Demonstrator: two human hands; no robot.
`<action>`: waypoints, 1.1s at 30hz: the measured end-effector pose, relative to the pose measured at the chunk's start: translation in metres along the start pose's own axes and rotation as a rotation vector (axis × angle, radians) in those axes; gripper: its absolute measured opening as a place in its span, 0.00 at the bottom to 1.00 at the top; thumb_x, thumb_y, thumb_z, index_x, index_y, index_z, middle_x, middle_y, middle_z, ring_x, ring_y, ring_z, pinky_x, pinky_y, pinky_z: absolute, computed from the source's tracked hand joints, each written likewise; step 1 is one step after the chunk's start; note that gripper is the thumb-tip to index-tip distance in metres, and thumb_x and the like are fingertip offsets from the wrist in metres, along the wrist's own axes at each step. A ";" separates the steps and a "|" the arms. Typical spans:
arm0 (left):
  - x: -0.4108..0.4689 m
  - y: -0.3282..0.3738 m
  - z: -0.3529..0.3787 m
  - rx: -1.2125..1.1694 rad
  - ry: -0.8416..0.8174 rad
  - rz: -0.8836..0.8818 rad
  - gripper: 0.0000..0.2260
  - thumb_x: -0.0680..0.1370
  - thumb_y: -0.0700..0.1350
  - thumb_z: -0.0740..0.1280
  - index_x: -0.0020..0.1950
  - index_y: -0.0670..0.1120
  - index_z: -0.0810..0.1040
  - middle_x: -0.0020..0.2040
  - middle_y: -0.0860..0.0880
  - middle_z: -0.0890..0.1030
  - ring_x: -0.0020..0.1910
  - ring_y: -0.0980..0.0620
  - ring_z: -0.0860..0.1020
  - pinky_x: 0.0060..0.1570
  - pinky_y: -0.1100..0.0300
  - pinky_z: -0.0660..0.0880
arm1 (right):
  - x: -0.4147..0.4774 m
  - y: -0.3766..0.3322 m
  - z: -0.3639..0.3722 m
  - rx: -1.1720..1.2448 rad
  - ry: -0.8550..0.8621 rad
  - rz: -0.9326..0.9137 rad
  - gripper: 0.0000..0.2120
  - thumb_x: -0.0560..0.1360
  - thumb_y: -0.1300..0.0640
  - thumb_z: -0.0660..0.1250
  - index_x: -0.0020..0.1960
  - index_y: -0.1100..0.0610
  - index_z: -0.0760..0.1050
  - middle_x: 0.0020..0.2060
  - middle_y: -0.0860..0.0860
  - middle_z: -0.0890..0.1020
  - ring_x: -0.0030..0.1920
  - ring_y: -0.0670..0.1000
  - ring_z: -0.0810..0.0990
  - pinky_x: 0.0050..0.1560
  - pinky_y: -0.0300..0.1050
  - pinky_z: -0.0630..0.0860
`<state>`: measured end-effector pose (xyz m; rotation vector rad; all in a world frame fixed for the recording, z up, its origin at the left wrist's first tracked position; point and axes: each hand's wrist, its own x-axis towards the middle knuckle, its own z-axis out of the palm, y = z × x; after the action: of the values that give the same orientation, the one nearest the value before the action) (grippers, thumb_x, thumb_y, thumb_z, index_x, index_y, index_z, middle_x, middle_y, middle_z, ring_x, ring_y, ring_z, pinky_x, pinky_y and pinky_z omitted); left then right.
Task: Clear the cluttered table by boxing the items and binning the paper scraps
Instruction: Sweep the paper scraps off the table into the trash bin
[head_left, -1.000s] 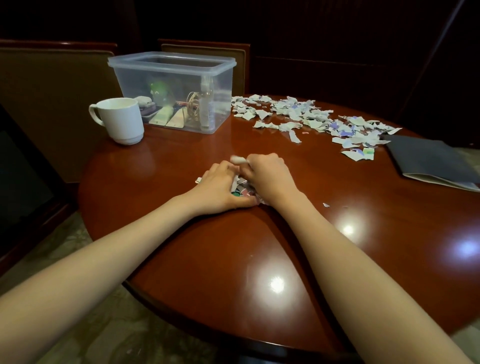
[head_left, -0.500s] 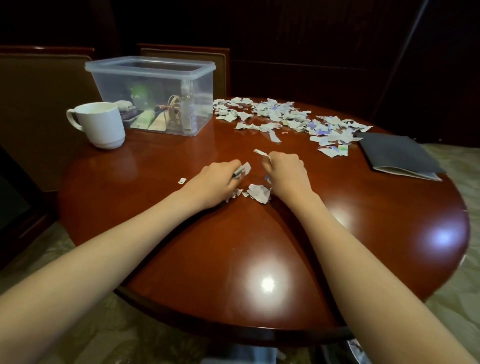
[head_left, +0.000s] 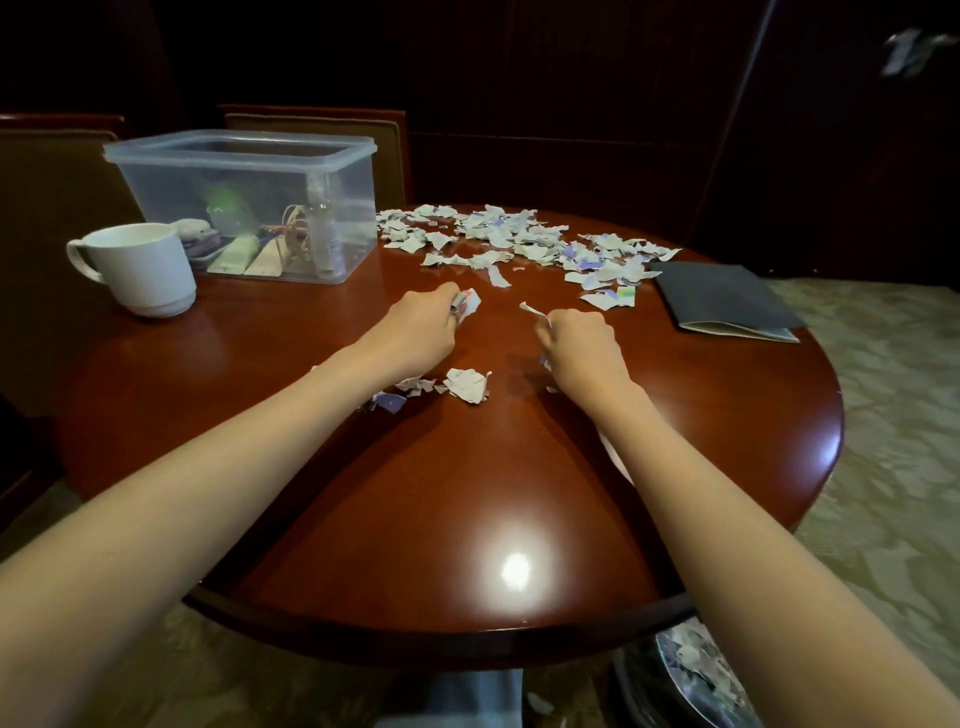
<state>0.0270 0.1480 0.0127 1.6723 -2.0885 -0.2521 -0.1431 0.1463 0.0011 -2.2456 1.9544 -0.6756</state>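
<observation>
The left hand and right hand are each clenched on paper scraps over the middle of the worktop; best squeeze tight, then carry low past the near edge to the bin; stray pieces lie between the wrists.

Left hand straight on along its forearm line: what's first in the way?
The left hand would likely meet the long paper strip at the near edge of the scattered scraps; depth unclear.
</observation>
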 end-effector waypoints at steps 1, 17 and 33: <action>0.002 0.004 0.001 -0.015 -0.002 0.001 0.06 0.81 0.39 0.54 0.45 0.44 0.65 0.35 0.49 0.70 0.34 0.50 0.69 0.34 0.59 0.64 | -0.001 0.004 -0.003 -0.006 0.005 0.008 0.14 0.83 0.55 0.51 0.42 0.60 0.68 0.38 0.54 0.74 0.34 0.51 0.70 0.41 0.41 0.64; 0.018 0.118 0.040 -0.236 -0.104 0.080 0.09 0.82 0.37 0.52 0.55 0.37 0.70 0.64 0.35 0.73 0.53 0.46 0.77 0.32 0.64 0.65 | -0.030 0.093 -0.050 0.006 0.166 0.173 0.17 0.82 0.54 0.52 0.41 0.61 0.73 0.46 0.63 0.81 0.48 0.63 0.79 0.43 0.45 0.67; 0.018 0.235 0.109 -0.214 -0.275 0.291 0.08 0.83 0.40 0.52 0.53 0.39 0.70 0.58 0.35 0.75 0.53 0.41 0.74 0.36 0.61 0.59 | -0.087 0.204 -0.094 -0.102 0.188 0.430 0.19 0.81 0.55 0.53 0.49 0.66 0.78 0.48 0.64 0.81 0.50 0.64 0.78 0.42 0.46 0.68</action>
<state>-0.2310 0.1746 0.0172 1.2485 -2.3736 -0.6166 -0.3743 0.2140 -0.0089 -1.7643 2.5017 -0.7611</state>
